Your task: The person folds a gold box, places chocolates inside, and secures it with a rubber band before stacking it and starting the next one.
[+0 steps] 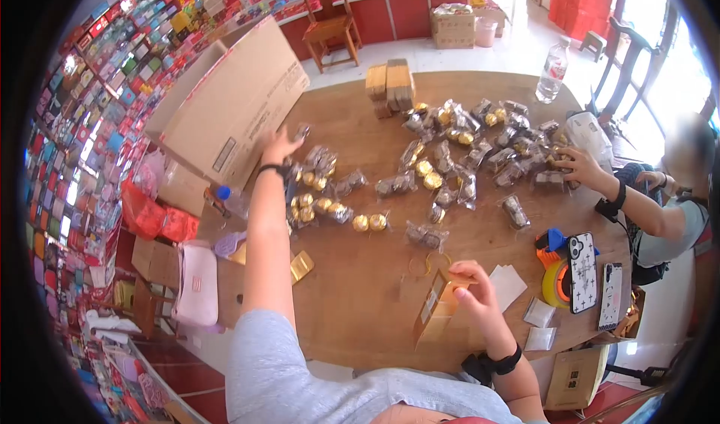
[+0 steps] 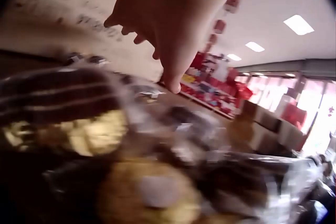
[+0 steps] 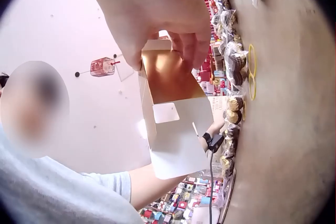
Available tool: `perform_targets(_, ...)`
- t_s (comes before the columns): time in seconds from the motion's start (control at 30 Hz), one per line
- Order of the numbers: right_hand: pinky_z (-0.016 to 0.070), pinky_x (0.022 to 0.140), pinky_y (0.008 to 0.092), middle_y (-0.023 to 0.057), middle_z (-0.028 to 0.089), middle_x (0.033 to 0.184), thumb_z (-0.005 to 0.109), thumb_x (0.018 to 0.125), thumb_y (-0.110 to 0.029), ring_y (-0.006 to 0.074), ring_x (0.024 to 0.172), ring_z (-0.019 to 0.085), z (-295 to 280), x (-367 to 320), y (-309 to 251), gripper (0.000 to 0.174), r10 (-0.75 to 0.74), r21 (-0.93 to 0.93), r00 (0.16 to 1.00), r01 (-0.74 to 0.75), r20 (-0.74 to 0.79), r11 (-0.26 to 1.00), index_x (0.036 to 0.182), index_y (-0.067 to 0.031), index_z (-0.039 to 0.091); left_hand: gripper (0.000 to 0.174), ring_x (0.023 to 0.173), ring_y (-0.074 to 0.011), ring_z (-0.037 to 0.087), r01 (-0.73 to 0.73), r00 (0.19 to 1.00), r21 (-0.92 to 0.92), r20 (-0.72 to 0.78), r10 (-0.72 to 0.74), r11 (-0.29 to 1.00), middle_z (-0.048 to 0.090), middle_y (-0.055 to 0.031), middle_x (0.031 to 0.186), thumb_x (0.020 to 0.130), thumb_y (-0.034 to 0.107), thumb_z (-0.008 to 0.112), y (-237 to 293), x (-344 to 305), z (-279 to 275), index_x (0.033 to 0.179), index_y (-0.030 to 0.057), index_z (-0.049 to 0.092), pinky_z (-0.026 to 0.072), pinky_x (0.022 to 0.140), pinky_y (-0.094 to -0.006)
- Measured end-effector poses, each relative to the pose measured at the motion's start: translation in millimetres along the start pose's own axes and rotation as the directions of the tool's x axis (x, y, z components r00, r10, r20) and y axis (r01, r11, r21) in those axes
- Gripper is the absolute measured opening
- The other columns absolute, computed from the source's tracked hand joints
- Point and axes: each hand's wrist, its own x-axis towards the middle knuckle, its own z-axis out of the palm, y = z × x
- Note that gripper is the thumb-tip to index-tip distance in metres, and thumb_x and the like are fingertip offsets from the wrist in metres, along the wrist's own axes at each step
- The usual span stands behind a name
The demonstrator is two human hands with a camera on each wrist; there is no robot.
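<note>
My left hand [image 1: 281,148] reaches over the far left of the table, beside a large cardboard box. Its fingers hang extended in the left wrist view, with no object between them. A small clear-wrapped pack [image 1: 302,131] lies right by its fingertips. Beneath the wrist are wrapped chocolates [image 1: 321,160], some in gold foil, blurred up close in the left wrist view. Near the table's front edge my right hand [image 1: 476,296] pinches a partly open folding carton [image 1: 435,309] by its upper end, thumb against fingers. The carton is gold outside, with white flaps [image 3: 181,145] hanging below.
Many more wrapped chocolates [image 1: 465,154] spread across the table's middle and right. Another person's hand [image 1: 581,167] touches packs there. The cardboard box [image 1: 232,109] stands at left, stacked cartons [image 1: 390,86] at back. Phones [image 1: 582,272], tape [image 1: 556,283] and a bottle [image 1: 553,70] are on the right.
</note>
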Motion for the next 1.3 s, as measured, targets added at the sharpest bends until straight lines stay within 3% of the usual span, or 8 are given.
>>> perform_targets(0.2, 0.0388, 0.095, 0.0311, 0.0086, 0.050, 0.114, 0.058, 0.088, -0.016, 0.0181, 0.109, 0.050, 7, 4, 1, 0.032, 0.067, -0.072, 0.995, -0.062, 0.079, 0.996, 0.115, -0.0007, 0.052, 0.050, 0.117, -0.0321, 0.039, -0.282, 0.951, -0.403, 0.001, 0.308, 0.871, 0.043, -0.0136, 0.122, 0.079, 0.035, 0.064, -8, 37, 50, 0.126, 0.0223, 0.052, 0.0307, 0.103, -0.0379)
perform_targets(0.43, 0.0392, 0.093, 0.0311, 0.0092, 0.051, 0.113, 0.059, 0.088, -0.018, 0.0193, 0.107, 0.051, 15, -1, -3, 0.032, 0.039, -0.122, 0.987, -0.020, 0.155, 0.992, 0.113, -0.0009, 0.053, 0.056, 0.136, -0.0383, 0.003, -0.469, 0.829, -0.342, 0.149, 0.539, 0.815, 0.009, -0.0184, 0.147, 0.087, 0.049, 0.049, 68, -36, 37, 0.135, 0.0198, 0.042, 0.0145, 0.110, -0.0452)
perform_targets(0.6, 0.0394, 0.093, 0.0316, 0.0094, 0.051, 0.113, 0.060, 0.087, -0.020, 0.0198, 0.106, 0.051, 21, -5, -2, 0.033, 0.018, -0.132, 0.983, 0.006, 0.182, 0.991, 0.113, -0.0010, 0.053, 0.063, 0.138, -0.0378, -0.003, -0.678, 0.628, -0.330, 0.204, 0.751, 0.657, 0.000, -0.0171, 0.151, 0.090, 0.056, 0.040, 138, -104, 9, 0.141, 0.0183, 0.032, 0.0090, 0.112, -0.0462)
perform_targets(0.7, 0.0392, 0.093, 0.0312, 0.0086, 0.051, 0.112, 0.060, 0.086, -0.019, 0.0191, 0.107, 0.050, 20, -5, 4, 0.032, 0.012, -0.173, 0.984, 0.020, 0.179, 0.985, 0.113, -0.0013, 0.053, 0.066, 0.136, -0.0350, 0.018, -0.869, 0.416, -0.302, -0.021, 0.909, 0.391, 0.019, -0.0214, 0.147, 0.091, 0.052, 0.041, 157, -122, 3, 0.139, 0.0072, 0.033, 0.0173, 0.111, -0.0451)
perform_targets(0.8, 0.0386, 0.093, 0.0307, 0.0077, 0.051, 0.111, 0.060, 0.086, -0.016, 0.0183, 0.107, 0.050, 19, -2, 5, 0.031, 0.048, -0.101, 0.997, -0.041, 0.068, 0.994, 0.112, -0.0010, 0.053, 0.064, 0.134, -0.0358, 0.023, -0.860, 0.496, 0.072, -0.117, 0.860, 0.505, 0.022, -0.0207, 0.145, 0.091, 0.051, 0.042, 138, -131, -32, 0.138, 0.0086, 0.034, 0.0244, 0.109, -0.0440)
perform_targets(0.97, 0.0374, 0.094, 0.0294, 0.0067, 0.049, 0.113, 0.060, 0.086, -0.016, 0.0171, 0.110, 0.049, 11, 0, 5, 0.032, 0.012, -0.046, 0.999, -0.010, 0.045, 0.999, 0.114, -0.0003, 0.051, 0.067, 0.136, -0.0353, 0.021, -0.318, 0.933, -0.187, 0.112, 0.342, 0.930, 0.020, -0.0203, 0.147, 0.090, 0.055, 0.039, 25, -102, -26, 0.141, 0.0134, 0.028, 0.0246, 0.108, -0.0437)
perform_targets(1.13, 0.0366, 0.094, 0.0289, 0.0062, 0.049, 0.113, 0.060, 0.087, -0.018, 0.0160, 0.110, 0.048, 10, 2, 8, 0.034, 0.029, -0.019, 0.998, -0.028, 0.055, 0.999, 0.114, -0.0004, 0.051, 0.055, 0.109, -0.0383, 0.052, -0.256, 0.956, -0.396, -0.237, 0.172, 0.882, 0.058, -0.0199, 0.115, 0.091, 0.046, 0.040, 1, -117, 47, 0.132, 0.0092, 0.042, 0.0410, 0.093, -0.0440)
perform_targets(1.3, 0.0369, 0.094, 0.0289, 0.0051, 0.050, 0.114, 0.061, 0.087, -0.019, 0.0148, 0.110, 0.048, 10, 0, 1, 0.034, 0.087, 0.026, 0.996, -0.087, -0.014, 0.996, 0.115, -0.0009, 0.051, 0.041, 0.103, -0.0365, 0.055, -0.323, 0.946, -0.424, -0.155, 0.283, 0.846, 0.060, -0.0139, 0.112, 0.090, 0.042, 0.043, 87, -133, 26, 0.121, 0.0149, 0.050, 0.0477, 0.081, -0.0460)
